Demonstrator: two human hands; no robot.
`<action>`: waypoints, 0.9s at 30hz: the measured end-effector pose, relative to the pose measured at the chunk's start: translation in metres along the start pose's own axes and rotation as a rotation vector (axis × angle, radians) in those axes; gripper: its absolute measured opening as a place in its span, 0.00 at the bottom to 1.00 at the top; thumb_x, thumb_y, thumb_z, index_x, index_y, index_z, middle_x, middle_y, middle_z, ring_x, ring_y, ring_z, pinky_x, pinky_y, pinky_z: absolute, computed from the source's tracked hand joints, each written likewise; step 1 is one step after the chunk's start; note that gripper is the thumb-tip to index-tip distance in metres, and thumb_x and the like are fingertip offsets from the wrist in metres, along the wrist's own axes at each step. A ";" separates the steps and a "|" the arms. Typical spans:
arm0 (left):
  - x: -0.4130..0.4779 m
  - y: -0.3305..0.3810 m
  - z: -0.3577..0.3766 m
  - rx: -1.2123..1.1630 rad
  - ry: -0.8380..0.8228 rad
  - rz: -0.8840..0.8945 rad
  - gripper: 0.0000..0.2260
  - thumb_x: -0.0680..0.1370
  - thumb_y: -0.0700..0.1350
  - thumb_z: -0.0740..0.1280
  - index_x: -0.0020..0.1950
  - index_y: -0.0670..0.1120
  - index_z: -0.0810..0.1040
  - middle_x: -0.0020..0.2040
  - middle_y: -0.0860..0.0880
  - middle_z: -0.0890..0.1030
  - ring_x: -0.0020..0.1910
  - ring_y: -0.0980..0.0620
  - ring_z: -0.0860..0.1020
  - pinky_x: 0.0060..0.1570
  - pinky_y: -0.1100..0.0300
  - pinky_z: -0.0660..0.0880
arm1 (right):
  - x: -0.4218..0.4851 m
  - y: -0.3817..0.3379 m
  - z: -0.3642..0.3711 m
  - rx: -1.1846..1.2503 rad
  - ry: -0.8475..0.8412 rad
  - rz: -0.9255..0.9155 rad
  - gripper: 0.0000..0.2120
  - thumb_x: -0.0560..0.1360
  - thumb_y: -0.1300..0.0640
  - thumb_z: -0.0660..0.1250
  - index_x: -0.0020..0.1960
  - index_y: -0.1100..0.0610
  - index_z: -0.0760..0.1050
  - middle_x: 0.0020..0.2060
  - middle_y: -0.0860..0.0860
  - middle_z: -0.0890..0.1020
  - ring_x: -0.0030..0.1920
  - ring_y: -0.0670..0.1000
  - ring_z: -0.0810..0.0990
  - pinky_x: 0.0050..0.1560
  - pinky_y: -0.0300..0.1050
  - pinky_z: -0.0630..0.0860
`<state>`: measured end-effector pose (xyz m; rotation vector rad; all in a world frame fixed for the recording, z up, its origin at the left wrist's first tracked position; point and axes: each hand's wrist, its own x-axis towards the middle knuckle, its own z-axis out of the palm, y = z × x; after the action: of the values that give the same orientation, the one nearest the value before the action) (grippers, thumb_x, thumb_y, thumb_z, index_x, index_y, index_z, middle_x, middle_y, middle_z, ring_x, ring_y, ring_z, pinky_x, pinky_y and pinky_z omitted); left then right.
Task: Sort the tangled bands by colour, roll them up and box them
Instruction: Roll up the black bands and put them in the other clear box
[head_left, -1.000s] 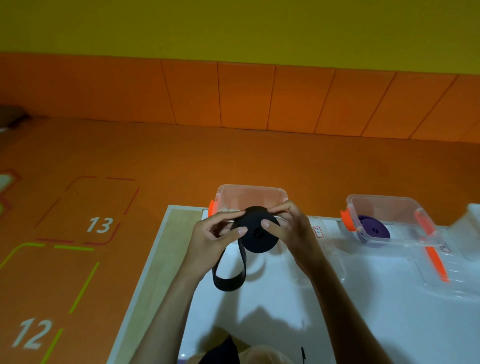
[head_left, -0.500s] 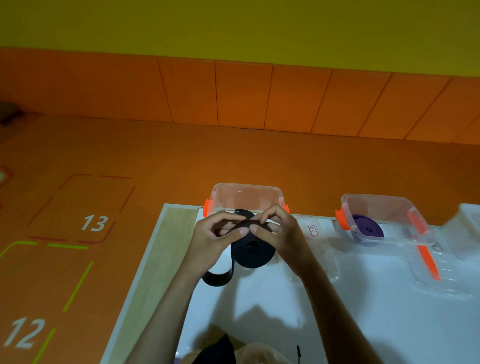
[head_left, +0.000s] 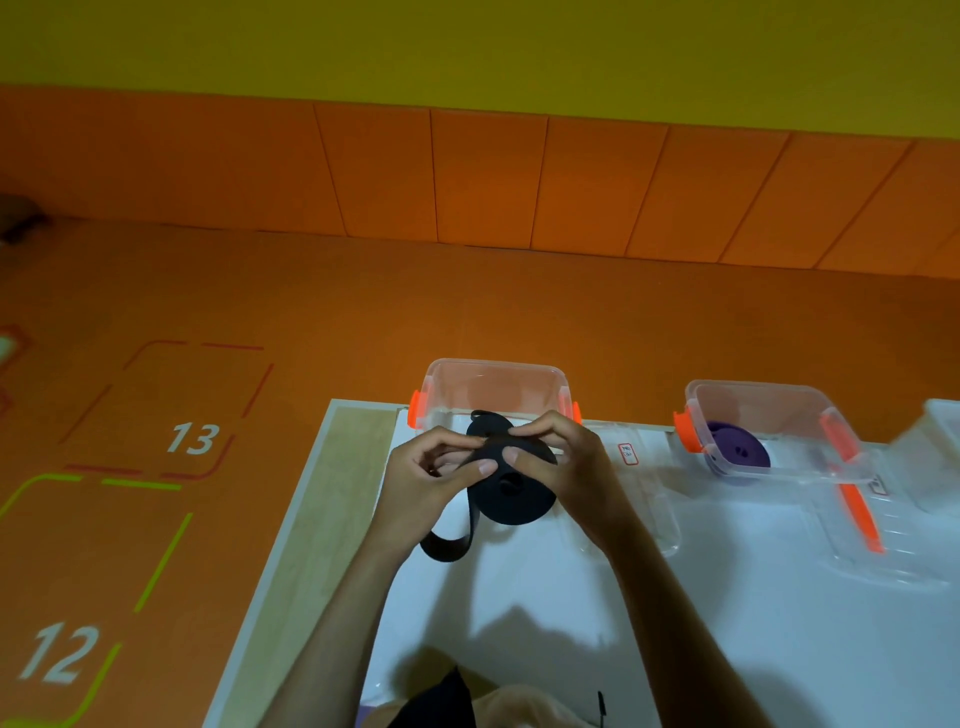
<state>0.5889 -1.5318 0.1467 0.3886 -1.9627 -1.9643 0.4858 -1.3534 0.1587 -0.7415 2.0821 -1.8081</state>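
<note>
- Hands meet over the white table (head_left: 675, 649), just in front of a clear box, both gripping one black band roll (head_left: 514, 491).
- Left hand (head_left: 426, 483) has its fingers curled, with thumb and fingertips pinching the band's upper edge on the roll's left side.
- Right hand (head_left: 569, 467) pinches the same top edge from the right, its thumb pressed flat on the roll's face and its fingers arched over the top.
- Black band roll is held upright and facing the camera, clear of the tabletop, with a small hole at its centre.
- Loose black tail (head_left: 447, 540) hangs from the roll's left side, below the left hand, and curls into a loop that reaches down to the table.
- Clear box with orange clips (head_left: 493, 382) stands just behind the hands at the table's far edge; whether anything lies inside it cannot be told.
- Second clear box (head_left: 769, 415) sits well to the right along the same edge, holding a rolled purple band (head_left: 740, 457).
- Orange strip (head_left: 860, 514) lies on clear plastic near that box.
- Small red-bordered label (head_left: 627, 453) lies on the table between the two boxes.
- Orange floor (head_left: 311, 312) beyond the table carries painted outlines and the numbers 13 and 12.
</note>
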 end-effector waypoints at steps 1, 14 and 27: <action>0.000 -0.001 -0.002 0.003 -0.028 -0.019 0.10 0.74 0.39 0.80 0.55 0.47 0.87 0.50 0.46 0.88 0.52 0.43 0.86 0.55 0.51 0.83 | 0.000 -0.001 0.001 0.010 0.027 -0.008 0.09 0.74 0.56 0.78 0.49 0.43 0.83 0.48 0.43 0.87 0.53 0.45 0.85 0.46 0.35 0.80; 0.000 0.002 -0.009 -0.049 0.022 -0.057 0.15 0.74 0.42 0.81 0.57 0.51 0.81 0.57 0.51 0.86 0.47 0.48 0.85 0.51 0.57 0.82 | 0.010 0.003 0.000 0.026 -0.002 0.116 0.10 0.75 0.51 0.78 0.45 0.48 0.77 0.46 0.46 0.87 0.50 0.49 0.86 0.41 0.41 0.81; 0.005 -0.004 -0.020 -0.044 0.018 -0.048 0.09 0.77 0.41 0.78 0.55 0.50 0.86 0.54 0.49 0.87 0.54 0.49 0.86 0.48 0.61 0.81 | 0.006 -0.007 0.010 0.110 0.050 0.092 0.15 0.75 0.62 0.79 0.44 0.64 0.73 0.45 0.55 0.88 0.48 0.56 0.88 0.43 0.46 0.84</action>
<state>0.5921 -1.5520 0.1432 0.4439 -1.9123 -2.0228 0.4872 -1.3657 0.1650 -0.5679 1.9942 -1.8903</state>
